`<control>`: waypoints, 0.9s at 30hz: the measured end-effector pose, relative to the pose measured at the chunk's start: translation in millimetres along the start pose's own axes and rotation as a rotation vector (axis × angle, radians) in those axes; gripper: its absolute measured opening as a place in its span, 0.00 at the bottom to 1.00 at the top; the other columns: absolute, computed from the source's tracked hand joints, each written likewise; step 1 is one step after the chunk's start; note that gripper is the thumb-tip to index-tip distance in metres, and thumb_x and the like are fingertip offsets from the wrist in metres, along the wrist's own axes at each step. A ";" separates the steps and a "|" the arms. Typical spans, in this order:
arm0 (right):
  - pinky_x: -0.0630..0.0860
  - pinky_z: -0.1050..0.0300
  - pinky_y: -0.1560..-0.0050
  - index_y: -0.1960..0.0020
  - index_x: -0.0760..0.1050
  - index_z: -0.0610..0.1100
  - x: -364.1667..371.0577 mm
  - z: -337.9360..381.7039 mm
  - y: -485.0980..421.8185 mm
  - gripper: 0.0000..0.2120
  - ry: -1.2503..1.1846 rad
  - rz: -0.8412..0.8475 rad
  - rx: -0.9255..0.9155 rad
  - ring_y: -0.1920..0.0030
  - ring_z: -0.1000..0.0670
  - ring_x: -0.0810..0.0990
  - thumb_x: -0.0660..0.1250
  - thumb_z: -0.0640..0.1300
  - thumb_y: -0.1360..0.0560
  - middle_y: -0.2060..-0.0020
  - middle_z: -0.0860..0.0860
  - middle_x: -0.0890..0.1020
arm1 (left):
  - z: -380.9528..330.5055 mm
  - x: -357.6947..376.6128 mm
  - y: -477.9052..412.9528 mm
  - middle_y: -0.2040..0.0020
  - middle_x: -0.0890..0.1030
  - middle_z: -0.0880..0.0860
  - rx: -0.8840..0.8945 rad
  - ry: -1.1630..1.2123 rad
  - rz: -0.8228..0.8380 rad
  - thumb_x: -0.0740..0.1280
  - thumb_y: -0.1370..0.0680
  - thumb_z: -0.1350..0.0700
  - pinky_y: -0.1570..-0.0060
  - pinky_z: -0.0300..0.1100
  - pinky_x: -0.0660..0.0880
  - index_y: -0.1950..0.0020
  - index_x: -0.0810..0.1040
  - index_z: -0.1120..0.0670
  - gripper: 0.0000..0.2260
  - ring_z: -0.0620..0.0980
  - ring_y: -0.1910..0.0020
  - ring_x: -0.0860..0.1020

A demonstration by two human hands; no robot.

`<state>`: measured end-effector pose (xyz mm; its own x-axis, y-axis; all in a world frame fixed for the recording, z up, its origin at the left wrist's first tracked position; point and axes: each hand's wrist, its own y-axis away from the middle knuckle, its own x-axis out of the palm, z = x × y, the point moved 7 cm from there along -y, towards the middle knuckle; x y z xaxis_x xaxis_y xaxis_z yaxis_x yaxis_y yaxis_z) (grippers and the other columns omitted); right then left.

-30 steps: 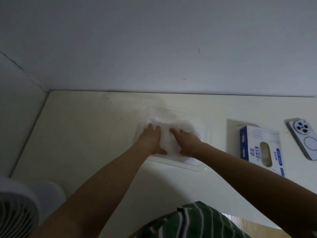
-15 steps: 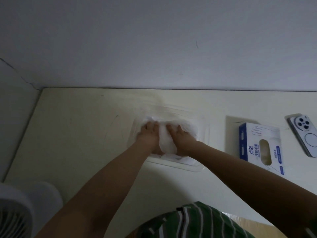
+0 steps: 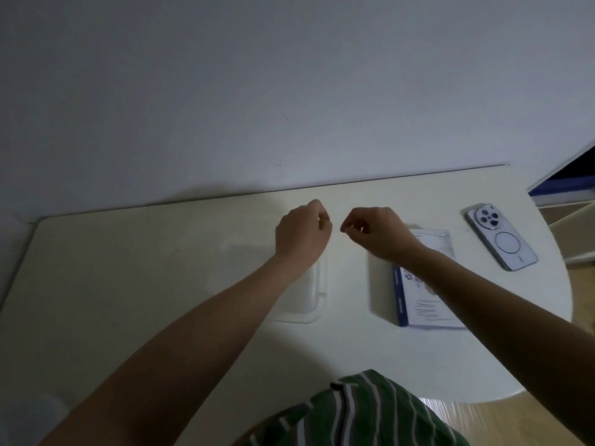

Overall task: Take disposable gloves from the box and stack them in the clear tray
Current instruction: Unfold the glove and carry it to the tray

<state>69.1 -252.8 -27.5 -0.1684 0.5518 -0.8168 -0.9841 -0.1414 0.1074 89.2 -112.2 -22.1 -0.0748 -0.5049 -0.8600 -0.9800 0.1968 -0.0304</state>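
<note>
Left hand (image 3: 302,233) and right hand (image 3: 375,231) hover mid-frame, fingers curled as if pinching; any glove between them cannot be made out. Clear tray (image 3: 317,296) lies just below the left wrist, nearer that hand; box (image 3: 425,313) sits under the right forearm.

Clear tray (image 3: 317,294) largely hidden under left forearm (image 3: 225,310); contents not made out. Box (image 3: 425,304) print blurred, partly covered by right forearm (image 3: 483,297). Curled fingers (image 3: 323,217): any pinched thing undetermined.
</note>
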 end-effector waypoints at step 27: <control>0.73 0.66 0.56 0.57 0.76 0.41 -38.3 -158.2 81.7 0.04 -0.288 -0.163 0.207 0.57 0.51 0.77 0.68 0.40 0.24 0.54 0.48 0.77 | -107.6 190.7 27.7 0.46 0.78 0.55 0.150 0.007 0.714 0.74 0.29 0.54 0.56 0.43 0.70 0.40 0.69 0.56 0.22 0.56 0.48 0.78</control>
<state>4.0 -415.5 -77.1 0.0109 0.7654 -0.6434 -0.9848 0.1197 0.1257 27.9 -293.5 -132.1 -0.6879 -0.2155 -0.6931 -0.6562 0.5928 0.4669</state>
